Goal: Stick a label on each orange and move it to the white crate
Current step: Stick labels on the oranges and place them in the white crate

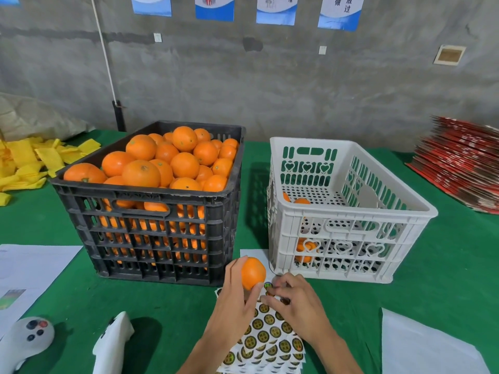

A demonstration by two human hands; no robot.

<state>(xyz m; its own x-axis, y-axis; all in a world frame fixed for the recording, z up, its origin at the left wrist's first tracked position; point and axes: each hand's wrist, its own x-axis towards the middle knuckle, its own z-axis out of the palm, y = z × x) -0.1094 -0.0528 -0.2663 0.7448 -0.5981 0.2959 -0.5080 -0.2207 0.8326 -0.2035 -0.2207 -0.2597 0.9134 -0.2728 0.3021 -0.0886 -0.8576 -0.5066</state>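
- Head view: the left hand [235, 298] grips an orange [253, 273] above the sticker sheet [270, 336], keeping it handy for labelling.
- Right hand [294, 300] pinches a label [267, 286] beside the fruit, fingers curled.
- White crate [351, 211] waits just beyond, holding a few oranges.

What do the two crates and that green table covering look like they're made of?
Black crate and white crate: apparently moulded plastic, with slotted, perforated walls; the white looks glossier. Green covering: probably felt-like cloth, matte with no shine.
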